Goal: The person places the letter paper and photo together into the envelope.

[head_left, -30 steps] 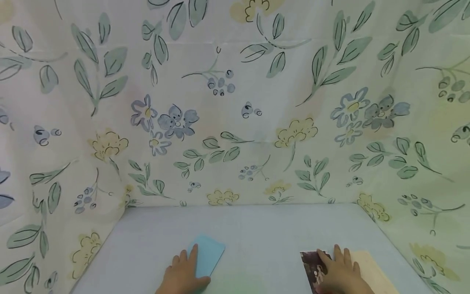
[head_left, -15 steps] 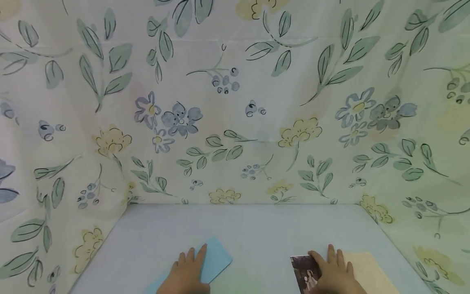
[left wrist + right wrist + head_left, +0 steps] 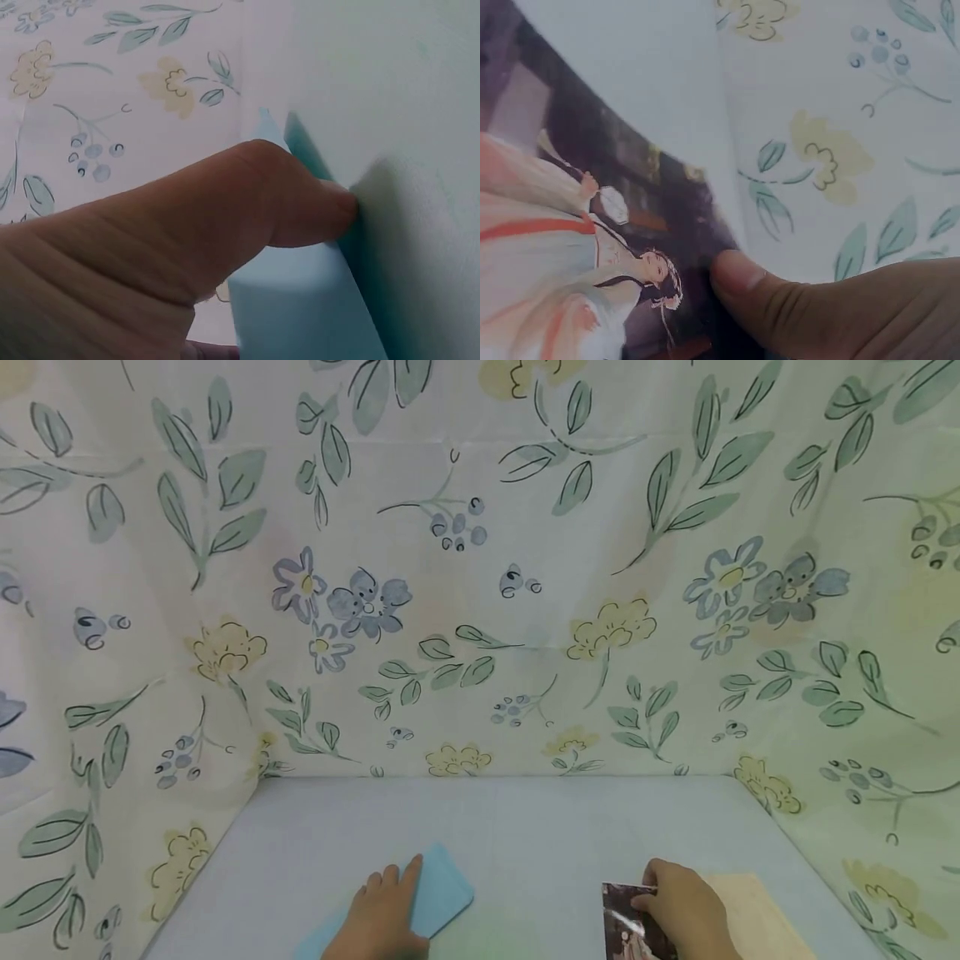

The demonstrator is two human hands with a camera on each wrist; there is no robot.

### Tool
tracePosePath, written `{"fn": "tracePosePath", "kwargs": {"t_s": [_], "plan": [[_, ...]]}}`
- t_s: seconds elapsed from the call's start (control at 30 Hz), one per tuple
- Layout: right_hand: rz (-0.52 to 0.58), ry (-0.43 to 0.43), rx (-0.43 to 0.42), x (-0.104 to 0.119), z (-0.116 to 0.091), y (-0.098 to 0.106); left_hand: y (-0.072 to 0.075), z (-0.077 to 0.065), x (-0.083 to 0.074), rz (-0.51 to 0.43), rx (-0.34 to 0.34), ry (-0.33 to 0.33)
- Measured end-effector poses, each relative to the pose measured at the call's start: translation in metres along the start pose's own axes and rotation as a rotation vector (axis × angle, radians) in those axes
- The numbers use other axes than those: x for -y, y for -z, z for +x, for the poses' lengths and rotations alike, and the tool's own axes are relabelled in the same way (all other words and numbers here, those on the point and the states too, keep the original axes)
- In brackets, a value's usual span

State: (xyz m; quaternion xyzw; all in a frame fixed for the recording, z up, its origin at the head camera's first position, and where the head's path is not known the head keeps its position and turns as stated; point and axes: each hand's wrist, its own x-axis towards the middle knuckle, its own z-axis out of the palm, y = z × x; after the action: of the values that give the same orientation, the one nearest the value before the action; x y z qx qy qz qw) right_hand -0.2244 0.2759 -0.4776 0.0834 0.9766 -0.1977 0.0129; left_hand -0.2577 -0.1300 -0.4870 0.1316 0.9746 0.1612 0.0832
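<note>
Watch your right hand (image 3: 686,910): half a second ago its fingers stretch forward, and now they curl in, pinching the dark photo (image 3: 621,914) at its far edge, thumb down on the printed side! The photo slides a touch to your right and squares up a little, lying just left of the cream sheet (image 3: 750,910), with your hand between the two. As I read it, that gives you real command of the photo, while the cream sheet looks left to lie. Over on the other side, your left hand (image 3: 381,914) barely shifts, its fingers laid out long across the blue card (image 3: 442,893), no clench there, the thumb along the card's near edge; whether the thumb tucks underneath, I can't tell. The card, swung round a second ago, now holds its angle on the pale table (image 3: 540,827).
</note>
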Motion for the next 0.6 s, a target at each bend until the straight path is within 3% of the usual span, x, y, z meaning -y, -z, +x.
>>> {"fn": "tracePosePath", "kwargs": {"t_s": [0.27, 0.43, 0.6], "plan": [[0.142, -0.036, 0.069, 0.006, -0.009, 0.016, 0.007, -0.002, -0.007, 0.044, -0.029, -0.077], [0.225, -0.02, 0.035, 0.01, -0.013, 0.023, 0.006, -0.003, -0.011, 0.032, -0.015, -0.135], [0.379, -0.068, 0.068, 0.014, -0.015, 0.024, 0.007, -0.006, -0.016, 0.022, -0.029, -0.202]]}}
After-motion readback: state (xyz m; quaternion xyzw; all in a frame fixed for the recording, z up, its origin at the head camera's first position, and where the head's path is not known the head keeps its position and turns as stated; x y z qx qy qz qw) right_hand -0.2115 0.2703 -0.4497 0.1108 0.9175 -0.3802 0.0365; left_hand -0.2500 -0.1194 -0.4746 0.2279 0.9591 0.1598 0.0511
